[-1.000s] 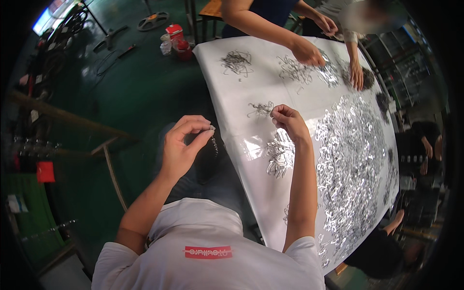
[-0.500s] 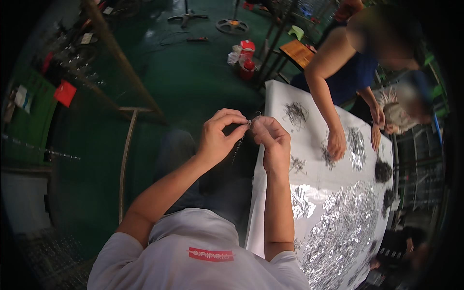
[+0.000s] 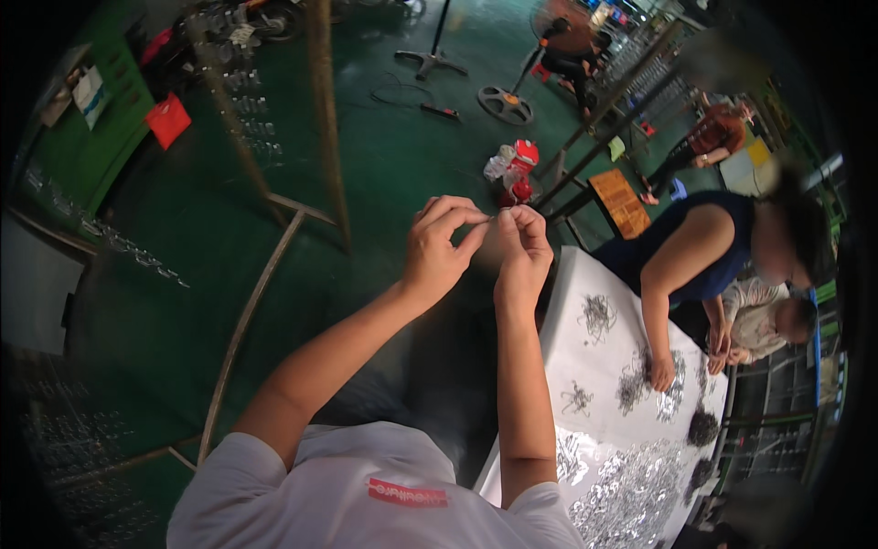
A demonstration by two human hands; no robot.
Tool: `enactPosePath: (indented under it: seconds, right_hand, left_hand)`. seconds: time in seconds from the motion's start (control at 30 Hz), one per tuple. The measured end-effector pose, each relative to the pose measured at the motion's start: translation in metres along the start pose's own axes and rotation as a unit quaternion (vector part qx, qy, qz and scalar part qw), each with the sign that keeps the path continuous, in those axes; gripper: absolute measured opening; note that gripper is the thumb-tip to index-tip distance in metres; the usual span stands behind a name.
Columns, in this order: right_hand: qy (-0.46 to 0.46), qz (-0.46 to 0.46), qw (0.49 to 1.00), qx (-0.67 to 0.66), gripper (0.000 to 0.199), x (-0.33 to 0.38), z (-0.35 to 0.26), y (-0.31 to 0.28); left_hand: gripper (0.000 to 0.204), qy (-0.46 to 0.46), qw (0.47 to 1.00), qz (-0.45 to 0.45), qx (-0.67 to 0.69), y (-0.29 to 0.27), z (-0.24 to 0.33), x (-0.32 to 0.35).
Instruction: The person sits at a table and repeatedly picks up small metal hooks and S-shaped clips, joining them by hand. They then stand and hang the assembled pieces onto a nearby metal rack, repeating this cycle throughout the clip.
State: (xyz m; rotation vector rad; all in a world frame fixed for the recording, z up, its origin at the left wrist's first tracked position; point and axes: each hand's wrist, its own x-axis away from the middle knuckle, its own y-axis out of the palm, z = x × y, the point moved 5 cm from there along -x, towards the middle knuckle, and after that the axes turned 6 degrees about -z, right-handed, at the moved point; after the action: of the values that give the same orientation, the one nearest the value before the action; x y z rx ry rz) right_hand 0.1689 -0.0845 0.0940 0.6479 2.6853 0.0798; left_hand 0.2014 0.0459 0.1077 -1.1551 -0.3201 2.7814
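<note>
My left hand (image 3: 442, 249) and my right hand (image 3: 523, 256) are raised close together in front of me, left of the table. Each is closed in a pinch, thumb against forefinger, and the fingertips nearly meet. Whatever lies between them is too small and blurred to name. Beside my right forearm is the white-covered table (image 3: 585, 274), with a large spread of shiny metal pieces (image 3: 622, 489) near me. Farther along it lie small heaps of thin wire pieces (image 3: 598, 318). Neither hand touches the table.
A co-worker (image 3: 704, 242) leans over the far side, one hand at a heap; another person (image 3: 759, 320) sits beyond. A metal frame (image 3: 256, 316) stands on my left. Ahead are a wooden-topped stool (image 3: 620, 203), a red container (image 3: 517, 189) and a stand with a round base (image 3: 505, 105).
The view has swung, so the table sits lower and farther right. My hands remain pinched together. A ring-like wire and dark strand seen at my fingers earlier no longer show clearly.
</note>
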Motion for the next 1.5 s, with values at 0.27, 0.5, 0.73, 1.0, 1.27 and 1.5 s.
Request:
enactPosePath:
  seconds: [0.27, 0.5, 0.73, 1.0, 1.27, 1.5]
  right_hand:
    - [-0.004, -0.117, 0.989, -0.09, 0.008, -0.035, -0.031, 0.113]
    - [-0.024, -0.28, 0.947, -0.158, 0.011, -0.06, -0.069, 0.237]
    - [0.015, -0.354, 0.916, -0.188, 0.013, -0.069, -0.094, 0.344]
    - [0.011, -0.453, 0.869, -0.2, 0.015, -0.063, -0.124, 0.447]
    - [-0.018, -0.494, 0.851, -0.178, 0.019, -0.055, -0.17, 0.532]
    - [-0.05, -0.517, 0.838, -0.165, 0.016, -0.049, -0.213, 0.583]
  left_hand:
    - [0.019, -0.062, 0.987, 0.102, -0.104, -0.114, -0.052, 0.033]
    - [0.009, -0.305, 0.901, 0.076, -0.299, -0.208, -0.134, 0.251]
    - [0.018, -0.456, 0.784, -0.104, -0.408, -0.217, -0.134, 0.443]
    - [0.046, -0.476, 0.751, -0.169, -0.425, -0.195, -0.154, 0.47]
    - [0.047, -0.471, 0.722, -0.206, -0.463, -0.191, -0.157, 0.468]
    - [0.043, -0.464, 0.746, -0.175, -0.445, -0.189, -0.161, 0.473]
